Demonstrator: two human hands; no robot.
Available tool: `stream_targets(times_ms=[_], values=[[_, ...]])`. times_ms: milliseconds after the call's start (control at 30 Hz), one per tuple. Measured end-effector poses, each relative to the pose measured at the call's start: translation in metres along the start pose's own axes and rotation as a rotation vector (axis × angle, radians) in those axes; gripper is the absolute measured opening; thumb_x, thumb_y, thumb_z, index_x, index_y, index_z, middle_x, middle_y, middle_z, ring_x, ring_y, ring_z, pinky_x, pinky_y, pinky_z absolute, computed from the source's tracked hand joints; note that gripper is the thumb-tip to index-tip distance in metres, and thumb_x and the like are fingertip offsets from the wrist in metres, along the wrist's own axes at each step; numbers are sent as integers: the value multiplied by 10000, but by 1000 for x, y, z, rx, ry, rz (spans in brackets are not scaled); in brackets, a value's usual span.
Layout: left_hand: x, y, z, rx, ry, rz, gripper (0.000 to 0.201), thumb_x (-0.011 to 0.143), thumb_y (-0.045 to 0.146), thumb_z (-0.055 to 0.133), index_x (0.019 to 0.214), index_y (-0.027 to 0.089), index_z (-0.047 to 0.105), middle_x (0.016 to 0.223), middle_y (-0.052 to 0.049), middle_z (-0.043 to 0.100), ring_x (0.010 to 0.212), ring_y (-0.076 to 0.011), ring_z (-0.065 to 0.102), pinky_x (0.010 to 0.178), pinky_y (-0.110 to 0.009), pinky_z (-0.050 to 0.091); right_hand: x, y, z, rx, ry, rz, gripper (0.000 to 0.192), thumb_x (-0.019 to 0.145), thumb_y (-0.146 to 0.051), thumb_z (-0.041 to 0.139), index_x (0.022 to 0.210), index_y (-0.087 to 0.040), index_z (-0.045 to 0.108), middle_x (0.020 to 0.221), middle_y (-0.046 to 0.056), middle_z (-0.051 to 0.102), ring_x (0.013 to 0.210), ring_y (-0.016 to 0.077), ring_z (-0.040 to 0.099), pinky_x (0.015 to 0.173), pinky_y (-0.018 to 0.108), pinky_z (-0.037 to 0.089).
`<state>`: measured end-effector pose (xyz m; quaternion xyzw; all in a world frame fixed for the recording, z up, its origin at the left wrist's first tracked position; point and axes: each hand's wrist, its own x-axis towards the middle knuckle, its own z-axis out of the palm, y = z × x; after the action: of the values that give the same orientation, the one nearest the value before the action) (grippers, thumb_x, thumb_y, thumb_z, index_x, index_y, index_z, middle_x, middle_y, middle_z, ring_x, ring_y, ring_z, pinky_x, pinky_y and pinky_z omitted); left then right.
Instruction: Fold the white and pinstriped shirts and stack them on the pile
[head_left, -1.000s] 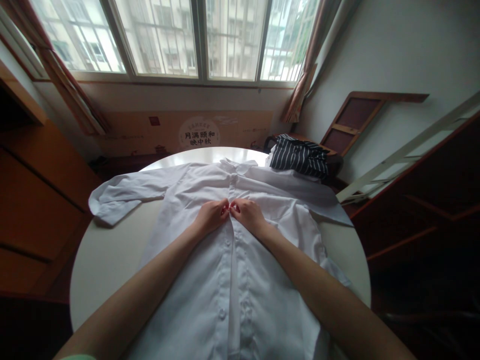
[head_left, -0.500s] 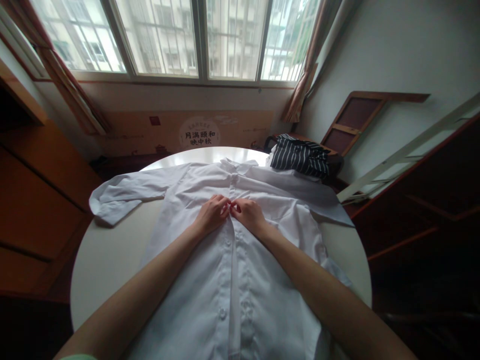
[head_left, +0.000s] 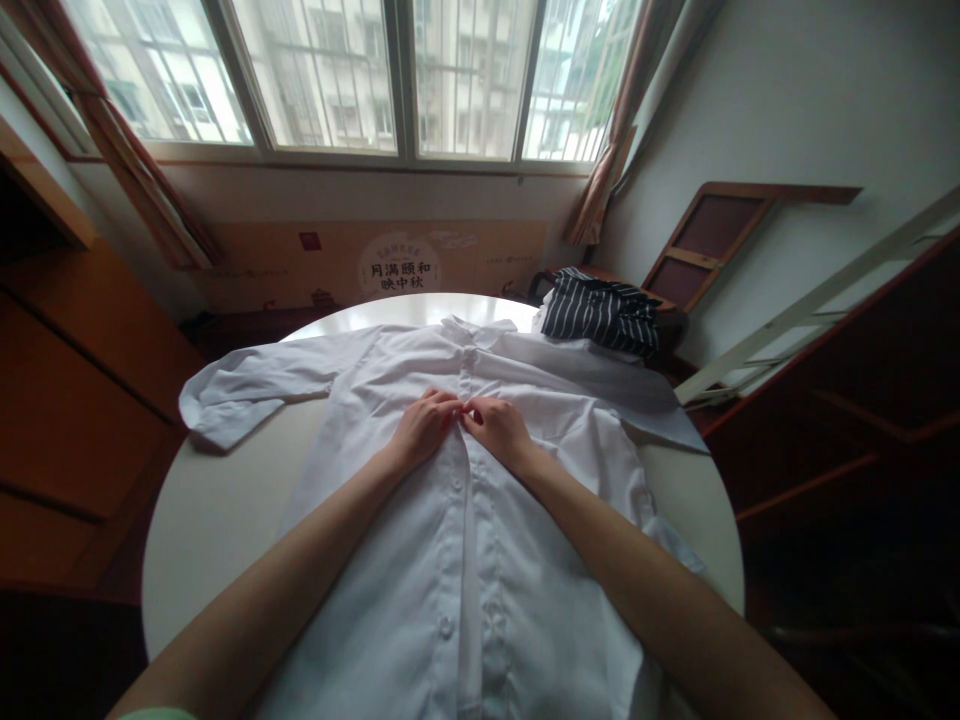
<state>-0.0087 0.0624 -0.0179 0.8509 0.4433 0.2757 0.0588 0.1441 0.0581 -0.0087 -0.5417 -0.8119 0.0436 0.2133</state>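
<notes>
While the white shirt (head_left: 480, 520) lies on the round worktop (head_left: 217, 510), our left hand (head_left: 421, 428) and right hand (head_left: 501, 430) pinch its placket (fingertips meeting).

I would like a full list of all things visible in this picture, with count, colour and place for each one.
shirt: one, white, spread flat on the table, collar away from the person, sleeves out to both sides
buttons: several, white, in a row down the shirt front
table: one, round, pale, under the shirt
striped garment: one, dark with white stripes, beyond the table's far right edge
window: one wide, with bars, on the far wall
curtains: two, brownish, at both window ends
cardboard panel: one, tan with printed characters, below the window
wooden frame: one, brown, leaning on the right wall
left hand: pinching the shirt front at the middle
right hand: pinching the shirt front, fingertips meeting the left hand
</notes>
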Motion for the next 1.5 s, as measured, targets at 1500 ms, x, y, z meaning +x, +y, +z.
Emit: stream_targets(times_ms=[1500], values=[[8, -9, 8, -286, 71, -193, 262, 708, 111, 523, 942, 184, 614, 789, -13, 669, 689, -115, 587, 683, -243, 463, 3, -4, 0, 57, -34, 47, 168, 772, -304, 514, 848, -194, 617, 750, 26, 654, 698, 145, 587, 661, 235, 387]])
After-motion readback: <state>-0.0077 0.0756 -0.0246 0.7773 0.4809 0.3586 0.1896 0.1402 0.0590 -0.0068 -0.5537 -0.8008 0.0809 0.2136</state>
